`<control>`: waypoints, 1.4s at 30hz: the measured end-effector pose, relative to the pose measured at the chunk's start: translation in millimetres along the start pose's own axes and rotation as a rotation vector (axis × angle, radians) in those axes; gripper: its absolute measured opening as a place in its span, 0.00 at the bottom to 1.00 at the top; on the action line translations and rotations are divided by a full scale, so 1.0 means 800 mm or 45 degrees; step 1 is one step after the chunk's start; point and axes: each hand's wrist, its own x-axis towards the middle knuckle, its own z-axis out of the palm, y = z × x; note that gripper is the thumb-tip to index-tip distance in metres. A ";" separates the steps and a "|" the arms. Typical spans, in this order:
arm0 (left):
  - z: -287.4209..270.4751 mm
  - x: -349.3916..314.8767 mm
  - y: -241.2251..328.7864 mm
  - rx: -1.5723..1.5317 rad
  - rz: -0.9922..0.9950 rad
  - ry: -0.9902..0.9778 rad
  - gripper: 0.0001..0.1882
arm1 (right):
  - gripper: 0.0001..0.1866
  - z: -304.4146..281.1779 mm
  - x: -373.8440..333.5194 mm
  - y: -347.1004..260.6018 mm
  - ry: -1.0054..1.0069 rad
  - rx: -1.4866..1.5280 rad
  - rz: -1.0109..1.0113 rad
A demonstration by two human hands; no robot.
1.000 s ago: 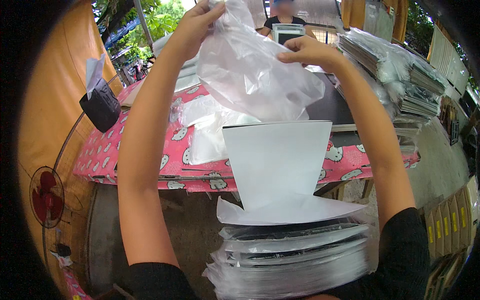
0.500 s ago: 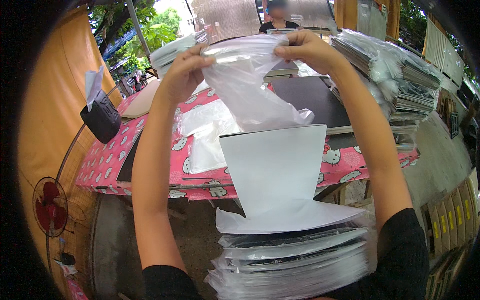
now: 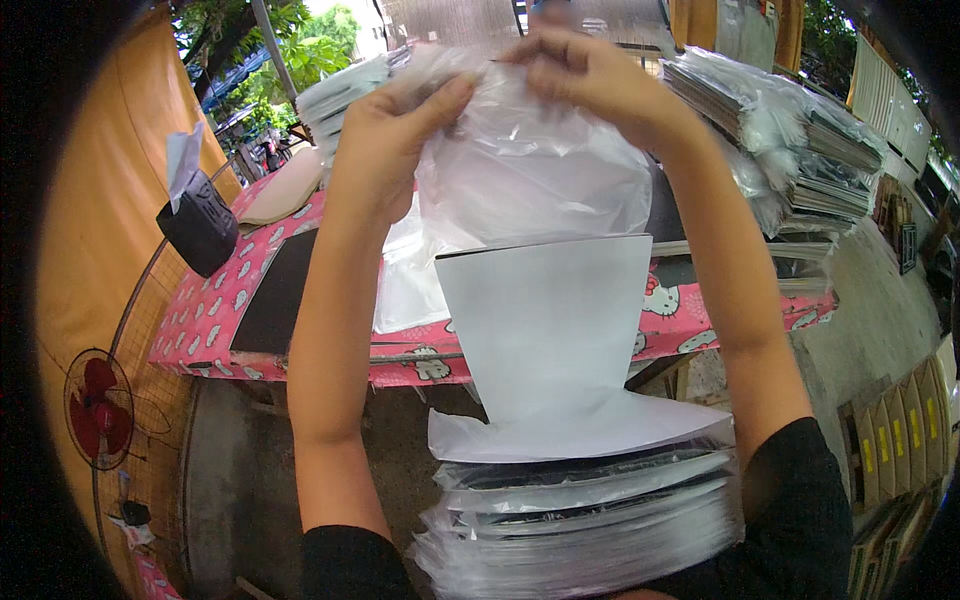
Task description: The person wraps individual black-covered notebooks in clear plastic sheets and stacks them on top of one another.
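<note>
A clear plastic bag (image 3: 540, 185) hangs raised above the table, its upper edge bunched. My left hand (image 3: 395, 140) pinches that edge between thumb and fingers. Close to the same edge is my right hand (image 3: 595, 85); its fingers are smeared by motion, so their grip cannot be told. Below the bag, a white board with a dark back edge (image 3: 550, 320) stands tilted toward the table's front. Its foot meets a white sheet (image 3: 590, 430) on top of a stack of plastic-wrapped dark boards (image 3: 580, 530) close to my body.
The table has a pink patterned cover (image 3: 200, 310). On it lie more plastic bags (image 3: 410, 295) and a dark board (image 3: 275, 295). Tall piles of bagged boards (image 3: 790, 150) rise at the right. A black tissue box (image 3: 200, 230) and a red fan (image 3: 100, 410) are at the left.
The bag has swung from a twisted, hanging strip to a spread, puffed shape. My left hand moved right, and my right hand moved slightly left; the two are closer together.
</note>
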 end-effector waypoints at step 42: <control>-0.009 -0.125 -0.100 -0.903 -1.078 0.025 0.16 | 0.10 0.152 -0.233 0.032 -0.924 0.042 -0.338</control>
